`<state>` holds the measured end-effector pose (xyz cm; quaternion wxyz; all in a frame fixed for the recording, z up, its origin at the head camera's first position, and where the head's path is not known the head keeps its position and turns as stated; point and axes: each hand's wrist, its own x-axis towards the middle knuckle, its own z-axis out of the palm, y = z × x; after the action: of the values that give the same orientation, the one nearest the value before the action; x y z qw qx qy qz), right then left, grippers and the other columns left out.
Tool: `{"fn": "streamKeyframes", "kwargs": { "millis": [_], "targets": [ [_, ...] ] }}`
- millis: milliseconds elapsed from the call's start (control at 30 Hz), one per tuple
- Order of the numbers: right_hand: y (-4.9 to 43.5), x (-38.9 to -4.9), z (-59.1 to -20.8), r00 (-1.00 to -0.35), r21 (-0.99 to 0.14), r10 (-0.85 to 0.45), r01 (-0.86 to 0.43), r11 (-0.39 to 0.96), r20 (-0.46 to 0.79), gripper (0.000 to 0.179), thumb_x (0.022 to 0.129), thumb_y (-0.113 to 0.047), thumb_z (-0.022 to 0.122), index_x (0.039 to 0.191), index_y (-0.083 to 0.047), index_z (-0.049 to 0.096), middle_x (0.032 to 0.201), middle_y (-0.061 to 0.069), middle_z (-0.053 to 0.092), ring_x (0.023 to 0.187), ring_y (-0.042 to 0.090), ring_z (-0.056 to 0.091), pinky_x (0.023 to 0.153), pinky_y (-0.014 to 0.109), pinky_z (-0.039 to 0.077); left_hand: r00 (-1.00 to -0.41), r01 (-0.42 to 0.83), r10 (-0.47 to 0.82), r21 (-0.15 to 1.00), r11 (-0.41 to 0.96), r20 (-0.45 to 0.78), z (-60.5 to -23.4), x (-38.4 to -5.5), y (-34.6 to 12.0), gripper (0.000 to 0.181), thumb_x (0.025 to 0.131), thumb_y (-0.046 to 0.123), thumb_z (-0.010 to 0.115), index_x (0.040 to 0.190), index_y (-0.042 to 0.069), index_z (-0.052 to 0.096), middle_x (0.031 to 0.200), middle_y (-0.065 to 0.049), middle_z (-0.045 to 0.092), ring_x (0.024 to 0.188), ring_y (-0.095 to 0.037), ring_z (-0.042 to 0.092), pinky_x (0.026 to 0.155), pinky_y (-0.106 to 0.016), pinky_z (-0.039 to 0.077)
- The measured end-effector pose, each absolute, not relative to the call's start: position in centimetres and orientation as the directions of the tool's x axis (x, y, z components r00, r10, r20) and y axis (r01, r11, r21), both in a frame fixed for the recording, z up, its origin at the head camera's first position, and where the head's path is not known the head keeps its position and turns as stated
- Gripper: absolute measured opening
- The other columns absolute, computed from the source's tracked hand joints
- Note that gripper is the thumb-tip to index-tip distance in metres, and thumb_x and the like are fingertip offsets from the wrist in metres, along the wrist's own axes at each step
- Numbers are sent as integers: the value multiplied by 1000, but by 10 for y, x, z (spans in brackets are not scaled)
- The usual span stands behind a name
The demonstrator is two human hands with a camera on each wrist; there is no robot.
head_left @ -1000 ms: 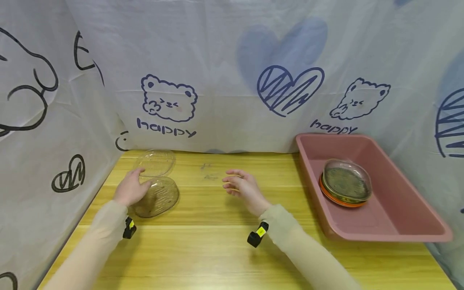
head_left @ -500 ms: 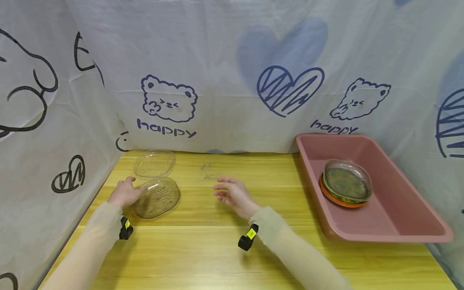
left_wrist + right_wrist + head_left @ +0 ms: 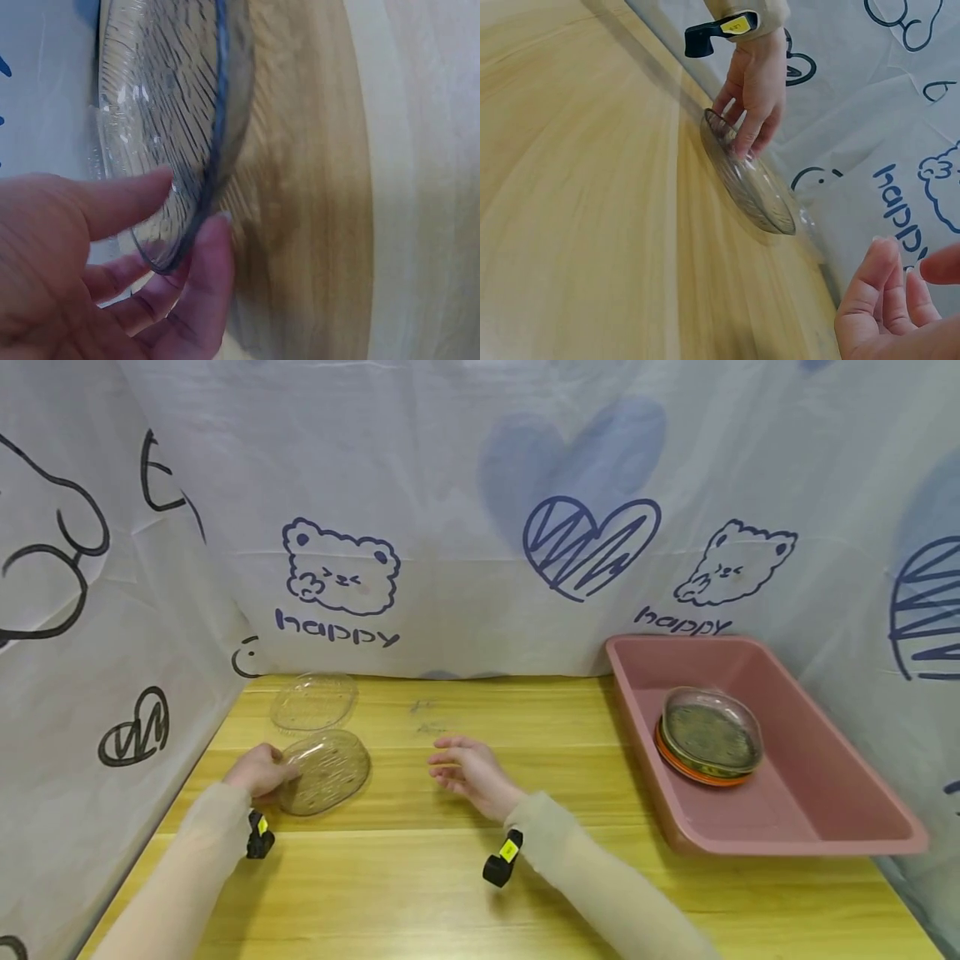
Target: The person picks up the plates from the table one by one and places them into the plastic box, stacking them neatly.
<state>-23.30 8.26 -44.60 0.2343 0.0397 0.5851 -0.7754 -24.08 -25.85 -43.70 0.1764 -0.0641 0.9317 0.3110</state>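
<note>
My left hand (image 3: 258, 770) pinches the left rim of a smoky see-through plate (image 3: 328, 772) with a ribbed surface. In the left wrist view the thumb lies over the rim of the plate (image 3: 176, 90) and the fingers are tucked beneath it. The plate shows tilted in the right wrist view, low over the wooden table. Behind it lies a second, clearer plate (image 3: 313, 702). My right hand (image 3: 474, 777) hovers over the middle of the table with loosely bent fingers and nothing in them. Between it and the smoky plate there is a gap.
A pink tub (image 3: 795, 850) stands at the right of the wooden table (image 3: 375, 893). Inside it is a stack of dishes (image 3: 708, 735), a see-through one on top and an orange rim below. Printed cloth (image 3: 450, 527) hangs behind and at both sides.
My left hand has come down and nearer to the smoky plate's left rim and now pinches it. My right hand has moved left and slightly nearer to me.
</note>
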Motion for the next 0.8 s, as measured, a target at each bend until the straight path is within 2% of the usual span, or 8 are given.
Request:
{"fn": "streamKeyframes", "kwargs": {
  "millis": [133, 300, 600, 800],
  "targets": [
    [81, -232, -447, -883, -890, -323, 413, -194, -340, 38, 100, -6, 52, 136, 4, 50, 98, 4, 61, 82, 13, 61, 72, 20, 52, -923, -258, 3, 625, 737, -384, -441, -241, -256, 51, 96, 6, 60, 131, -22, 37, 121, -41, 47, 80, -23, 62, 65, -29, 61],
    [82, -231, -448, -880, -887, -321, 421, -188, -349, 37, 100, -7, 53, 136, 3, 51, 101, 5, 62, 83, 14, 61, 72, 20, 52, -913, -269, 23, 644, 716, -407, -444, -242, -248, 42, 97, 0, 56, 130, -19, 39, 105, -30, 54, 65, -13, 60, 60, -26, 59],
    [89, -230, -453, -880, -886, -315, 425, -187, -356, 42, 100, -7, 52, 140, 5, 47, 102, 5, 62, 83, 13, 61, 72, 19, 52, -897, -249, 105, 688, 682, -429, -442, -245, -220, 40, 99, 2, 52, 132, -17, 41, 93, -18, 58, 68, -12, 62, 64, -27, 61],
    [97, -230, -455, -884, -886, -304, 422, -190, -356, 44, 99, -6, 52, 140, 6, 46, 102, 5, 62, 82, 11, 61, 72, 18, 53, -888, -217, 167, 711, 669, -428, -442, -249, -198, 38, 100, 2, 49, 133, -15, 42, 94, -17, 60, 69, -12, 63, 65, -27, 62]
  ]
}}
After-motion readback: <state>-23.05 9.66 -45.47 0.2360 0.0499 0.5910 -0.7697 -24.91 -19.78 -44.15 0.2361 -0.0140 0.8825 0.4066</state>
